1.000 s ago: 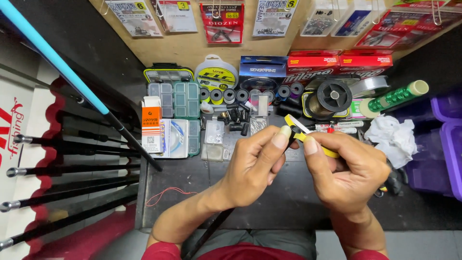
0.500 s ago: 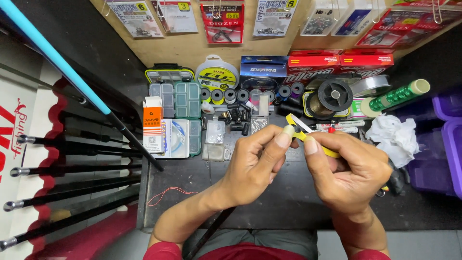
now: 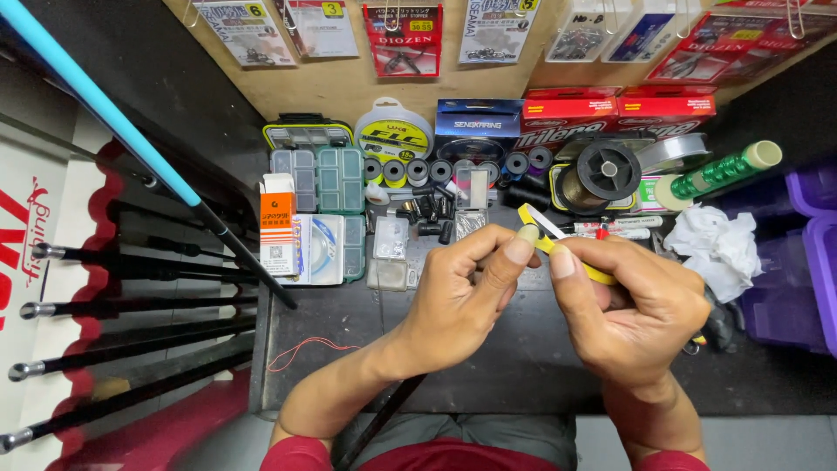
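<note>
Still pinching at frame centre
Right hand (image 3: 632,305) grips yellow-handled scissors (image 3: 558,247); left hand (image 3: 462,292) fingertips stay pinched beside the blades, barely shifted.

tackle box (image 3: 327,179) lies left of line spool (image 3: 608,170), rods (image 3: 131,305) leftmost.

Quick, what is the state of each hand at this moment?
Left hand: fingers closed in a pinch; what they hold is too small to tell.
Right hand: closed on yellow-handled pliers.
</note>
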